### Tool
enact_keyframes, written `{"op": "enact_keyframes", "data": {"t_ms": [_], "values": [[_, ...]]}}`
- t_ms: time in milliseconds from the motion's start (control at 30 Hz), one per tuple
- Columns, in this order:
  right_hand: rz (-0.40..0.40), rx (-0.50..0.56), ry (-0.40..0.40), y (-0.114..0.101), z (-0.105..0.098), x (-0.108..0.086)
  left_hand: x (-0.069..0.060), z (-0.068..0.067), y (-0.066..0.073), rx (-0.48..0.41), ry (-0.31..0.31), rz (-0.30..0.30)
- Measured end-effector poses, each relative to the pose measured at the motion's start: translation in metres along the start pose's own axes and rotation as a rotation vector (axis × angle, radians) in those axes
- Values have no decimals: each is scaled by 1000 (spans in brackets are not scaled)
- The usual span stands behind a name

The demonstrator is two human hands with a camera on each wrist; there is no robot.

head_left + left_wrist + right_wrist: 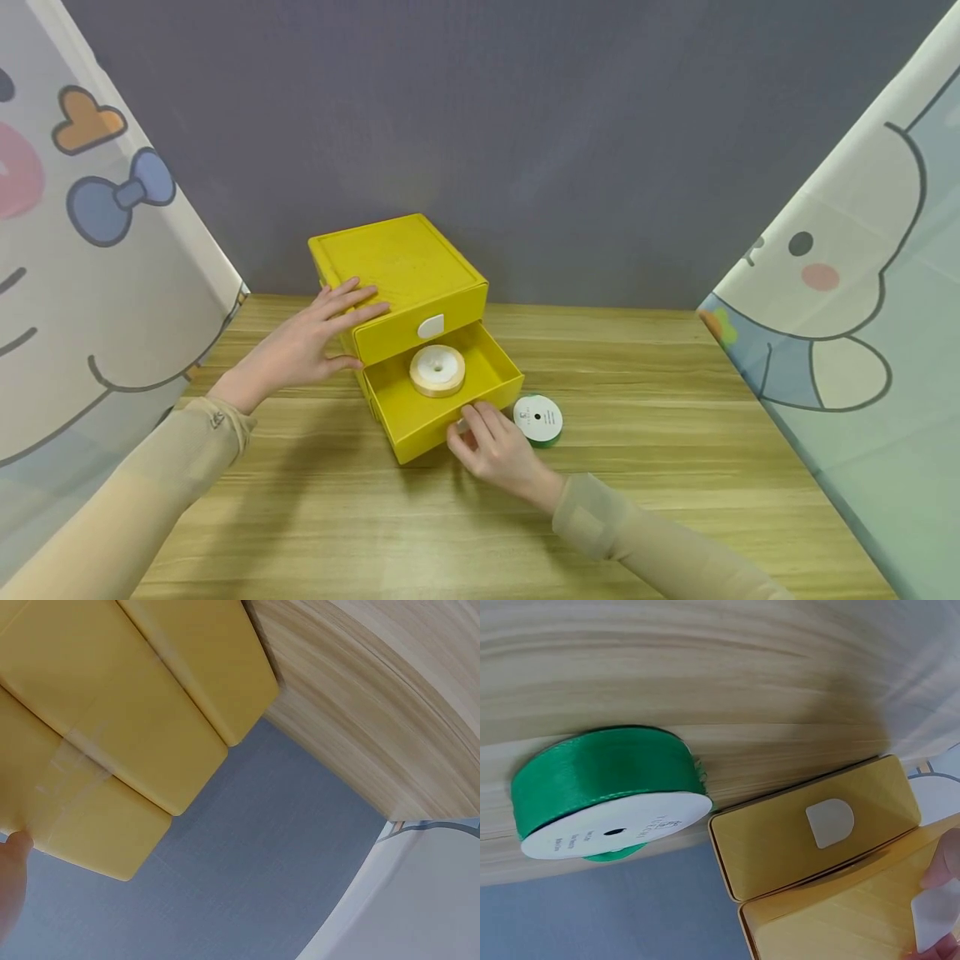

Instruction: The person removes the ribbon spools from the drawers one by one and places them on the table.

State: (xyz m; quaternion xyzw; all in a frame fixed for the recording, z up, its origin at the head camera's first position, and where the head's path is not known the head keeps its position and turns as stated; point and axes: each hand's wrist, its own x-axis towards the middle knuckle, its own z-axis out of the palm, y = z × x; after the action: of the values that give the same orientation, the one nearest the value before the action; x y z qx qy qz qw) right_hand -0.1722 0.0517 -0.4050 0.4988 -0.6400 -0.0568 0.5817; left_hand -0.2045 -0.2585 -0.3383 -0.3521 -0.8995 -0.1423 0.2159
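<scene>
In the head view, a yellow drawer unit (pixel 397 262) is standing at an angle on the wooden worktop (pixel 652 433), before a grey backdrop (pixel 480 150). Its middle drawer (pixel 429 435) is sticking out, and a roll of cream ribbon (pixel 442 377) is lying flat inside. The left grip (pixel 303 337) is spreading its fingers over the left edge of the unit's top, the thumb lying lower near the front corner. The right grip (pixel 498 450) is pinching at the front of the middle drawer. A roll of green ribbon (pixel 545 422) is lying on the worktop just beside that hand, its white face showing.

In the left wrist view, the unit's side is filling the upper left, with clear tape (pixel 75 761) crossing a seam. One fingertip (pixel 18 843) is resting at the yellow edge; how the other fingers are lying cannot be told from here.

In the right wrist view, the thumb and a finger are pinching the white pull tab (pixel 934 915) of the middle drawer. The bottom drawer (pixel 772 851) is sitting behind it, its own white tab (pixel 829 823) showing.
</scene>
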Motion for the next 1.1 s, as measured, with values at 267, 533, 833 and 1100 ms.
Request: {"op": "enact_keyframes", "data": {"t_ms": [267,533,833,1100], "values": [[11,-5,8,-1,-2,-2,1,0,-1,0,2,7],[0,16,3,0,-9,-4,1,-2,1,-12,-15,-5],[2,18,5,-1,-15,-7,1,-1,1,-8,-14,-7],[6,20,9,-4,-17,-11,1,-1,1,-13,-12,-8]]}}
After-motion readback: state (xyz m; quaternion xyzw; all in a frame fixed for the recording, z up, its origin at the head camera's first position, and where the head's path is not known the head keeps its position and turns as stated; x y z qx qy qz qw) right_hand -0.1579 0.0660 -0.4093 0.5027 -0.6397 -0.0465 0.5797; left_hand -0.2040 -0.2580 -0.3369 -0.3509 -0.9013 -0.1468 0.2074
